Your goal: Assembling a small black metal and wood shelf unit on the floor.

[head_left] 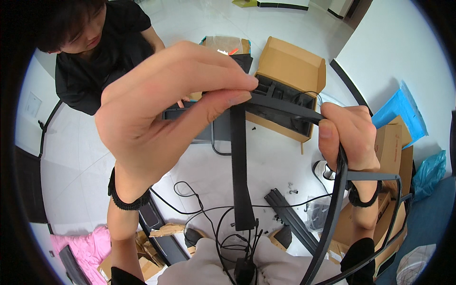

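Observation:
Both hands are raised in front of me on a black frame of narrow bars (285, 106); its exact kind I cannot make out. At the left end of the top bar, my left hand (161, 95) pinches with thumb and fingers. Below that pinch, a flat black bar (240, 166) runs down toward me and ends freely above my lap. My right hand (349, 135) is closed around the right corner. From there a long black bar (330, 213) extends to the lower edge, and thinner looped black tubing (373, 176) shows beside my right wrist.
An open cardboard box (290, 64) with black parts lies ahead. A person in black (118, 42) is at the far left. Black cables (204, 209), black rails (289, 216) and small fittings (293, 191) lie on the floor. Cartons (389, 142) stand right; pink cloth (85, 247) lies left.

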`<control>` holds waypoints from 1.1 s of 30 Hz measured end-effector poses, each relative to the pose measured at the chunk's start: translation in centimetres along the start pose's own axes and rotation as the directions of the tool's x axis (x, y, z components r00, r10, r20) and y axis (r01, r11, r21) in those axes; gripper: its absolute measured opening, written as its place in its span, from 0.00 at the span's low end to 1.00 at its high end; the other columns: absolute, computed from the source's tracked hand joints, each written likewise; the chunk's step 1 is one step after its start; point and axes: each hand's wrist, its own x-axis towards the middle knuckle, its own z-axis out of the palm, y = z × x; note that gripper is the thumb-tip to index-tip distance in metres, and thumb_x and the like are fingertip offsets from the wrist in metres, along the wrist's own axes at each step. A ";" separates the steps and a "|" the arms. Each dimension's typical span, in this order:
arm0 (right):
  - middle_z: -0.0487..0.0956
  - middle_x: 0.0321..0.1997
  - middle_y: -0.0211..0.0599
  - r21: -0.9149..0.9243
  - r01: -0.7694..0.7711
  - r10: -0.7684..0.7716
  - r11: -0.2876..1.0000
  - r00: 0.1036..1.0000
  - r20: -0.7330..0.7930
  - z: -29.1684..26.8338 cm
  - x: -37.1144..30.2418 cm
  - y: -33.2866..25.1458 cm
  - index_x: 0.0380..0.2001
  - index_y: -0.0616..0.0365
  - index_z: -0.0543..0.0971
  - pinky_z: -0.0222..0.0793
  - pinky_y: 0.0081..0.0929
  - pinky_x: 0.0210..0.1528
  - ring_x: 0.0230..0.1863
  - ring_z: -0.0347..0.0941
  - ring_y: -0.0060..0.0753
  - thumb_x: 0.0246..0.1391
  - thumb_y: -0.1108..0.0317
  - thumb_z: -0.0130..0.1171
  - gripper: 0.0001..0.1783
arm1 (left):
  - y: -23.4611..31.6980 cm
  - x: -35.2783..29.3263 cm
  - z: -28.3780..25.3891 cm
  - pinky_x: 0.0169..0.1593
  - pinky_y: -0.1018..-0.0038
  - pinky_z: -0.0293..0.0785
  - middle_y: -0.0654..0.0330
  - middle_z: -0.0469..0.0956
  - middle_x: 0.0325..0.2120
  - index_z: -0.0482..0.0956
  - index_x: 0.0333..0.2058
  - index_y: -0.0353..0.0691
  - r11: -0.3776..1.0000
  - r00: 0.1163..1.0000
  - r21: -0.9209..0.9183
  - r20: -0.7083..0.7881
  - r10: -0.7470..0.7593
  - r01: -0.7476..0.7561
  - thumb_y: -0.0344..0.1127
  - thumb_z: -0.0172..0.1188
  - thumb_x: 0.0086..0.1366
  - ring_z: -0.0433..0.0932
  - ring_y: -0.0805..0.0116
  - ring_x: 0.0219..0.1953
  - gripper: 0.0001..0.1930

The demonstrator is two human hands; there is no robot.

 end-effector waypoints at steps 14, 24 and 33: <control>0.60 0.14 0.39 0.001 -0.019 0.019 1.000 1.000 0.002 0.0 -0.4 0.9 0.18 0.60 0.64 0.56 0.34 0.15 0.12 0.58 0.43 0.54 0.77 0.57 0.15 | -1.4 -0.5 0.4 0.55 0.63 0.72 0.50 0.81 0.42 0.81 0.47 0.33 1.000 0.990 0.002 0.141 0.018 -0.019 0.35 0.75 0.46 0.78 0.55 0.50 0.27; 0.56 0.15 0.38 0.054 -0.139 0.143 0.989 0.986 -0.084 0.2 0.3 2.7 0.19 0.61 0.64 0.52 0.32 0.16 0.11 0.53 0.38 0.65 0.71 0.50 0.18 | -3.0 -3.2 6.5 0.61 0.70 0.62 0.52 0.72 0.50 0.60 0.60 0.32 0.742 0.860 -0.472 0.074 -0.505 0.477 0.34 0.58 0.63 0.69 0.64 0.54 0.29; 0.57 0.14 0.41 0.112 -0.241 0.240 0.964 0.971 0.021 0.5 0.9 3.6 0.19 0.61 0.63 0.53 0.34 0.17 0.12 0.54 0.42 0.66 0.69 0.49 0.19 | -3.0 -2.4 7.1 0.51 0.77 0.65 0.59 0.72 0.45 0.65 0.54 0.35 0.612 0.834 -0.609 0.161 -0.528 0.505 0.35 0.45 0.63 0.68 0.73 0.47 0.21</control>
